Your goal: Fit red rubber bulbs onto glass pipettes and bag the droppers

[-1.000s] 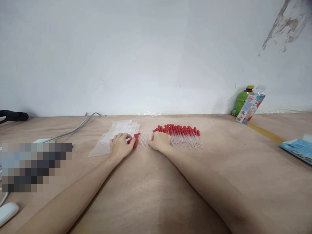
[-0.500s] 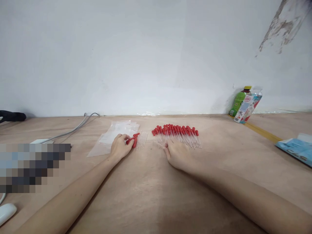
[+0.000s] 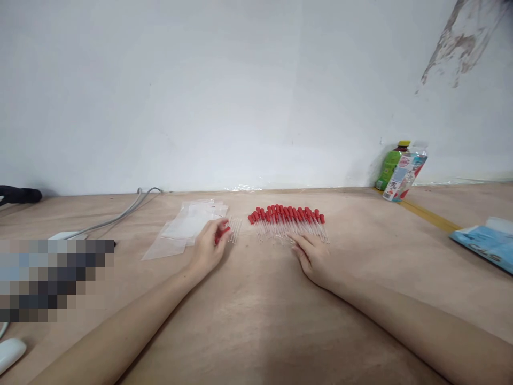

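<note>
Several red rubber bulbs (image 3: 223,234) lie at the fingers of my left hand (image 3: 211,241), which curls around them with thumb and fingers a little apart; whether it grips one is unclear. Just right of it, several thin clear tubes (image 3: 235,230) lie side by side. A wide row of red-capped droppers (image 3: 286,214) rests at the middle, caps towards the wall. My right hand (image 3: 311,255) is at the near side of that row, its fingertips by the clear tube ends. What it holds, if anything, is too small to make out.
Clear plastic bags (image 3: 188,222) lie behind my left hand. Grey cables (image 3: 132,206), a white mouse (image 3: 12,354) and a blurred-out object are at the left. A green bottle (image 3: 388,170), a carton (image 3: 404,176) and a blue packet (image 3: 487,246) are at the right.
My right hand has moved right along the near side of the droppers. My left hand has shifted slightly right, its fingers now further around the red bulbs.
</note>
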Available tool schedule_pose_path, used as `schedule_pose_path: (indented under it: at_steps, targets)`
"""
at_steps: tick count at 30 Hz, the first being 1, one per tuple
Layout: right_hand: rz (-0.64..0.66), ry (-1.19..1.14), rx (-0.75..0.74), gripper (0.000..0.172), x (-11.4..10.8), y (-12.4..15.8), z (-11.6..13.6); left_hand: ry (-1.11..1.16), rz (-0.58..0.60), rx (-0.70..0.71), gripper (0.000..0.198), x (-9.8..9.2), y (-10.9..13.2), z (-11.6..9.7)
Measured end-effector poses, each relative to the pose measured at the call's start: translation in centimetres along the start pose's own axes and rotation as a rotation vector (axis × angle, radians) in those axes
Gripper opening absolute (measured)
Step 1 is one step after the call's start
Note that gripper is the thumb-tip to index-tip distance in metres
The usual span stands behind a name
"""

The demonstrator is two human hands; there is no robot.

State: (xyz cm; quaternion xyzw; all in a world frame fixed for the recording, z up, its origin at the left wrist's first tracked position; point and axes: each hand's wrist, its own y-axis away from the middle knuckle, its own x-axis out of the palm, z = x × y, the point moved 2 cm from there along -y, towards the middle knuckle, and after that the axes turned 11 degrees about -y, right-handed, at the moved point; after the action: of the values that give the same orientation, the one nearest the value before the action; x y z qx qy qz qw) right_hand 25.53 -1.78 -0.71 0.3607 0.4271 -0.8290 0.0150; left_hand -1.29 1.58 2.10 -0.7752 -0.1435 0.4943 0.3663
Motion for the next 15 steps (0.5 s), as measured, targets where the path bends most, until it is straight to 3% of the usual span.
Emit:
schedule_pose_path:
  at_steps: [3,7,10,15]
  targets:
    - [0.010,-0.047,-0.012,0.025,-0.1,-0.4,0.8,0.095,0.098,0.130,0.020,0.6,0.9,-2.7]
    - [0.054,-0.018,0.027,0.022,-0.5,-0.9,2.1,0.177,0.253,0.169,0.017,1.1,1.7,-5.4]
    - [0.121,0.003,0.018,0.023,-0.4,-1.1,2.7,0.220,0.327,0.151,0.019,1.2,1.8,-6.1]
    - [0.133,0.002,-0.003,0.022,0.1,-1.0,2.6,0.243,0.344,0.127,0.019,1.4,1.8,-6.0]
